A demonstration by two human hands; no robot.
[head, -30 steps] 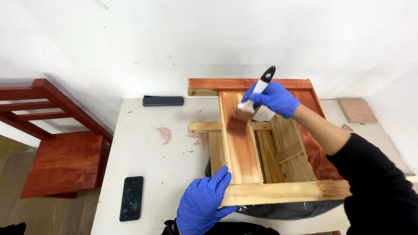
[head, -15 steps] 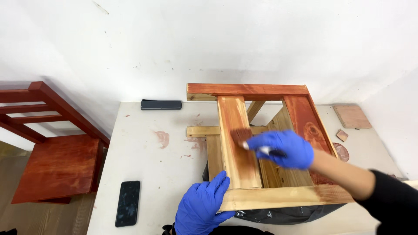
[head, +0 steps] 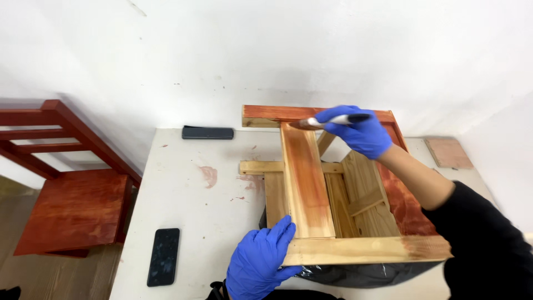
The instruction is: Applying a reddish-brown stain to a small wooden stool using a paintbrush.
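Two gloved hands on the wooden chair frame at the bench's right half: left hand gripping its near rail, right hand fingers closed on the brush, moved from mid-slat to far rail, stain advancing.

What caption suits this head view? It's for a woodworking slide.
Gloved right hand brushes red stain with a paintbrush on an upturned wooden chair frame steadied by the left hand.
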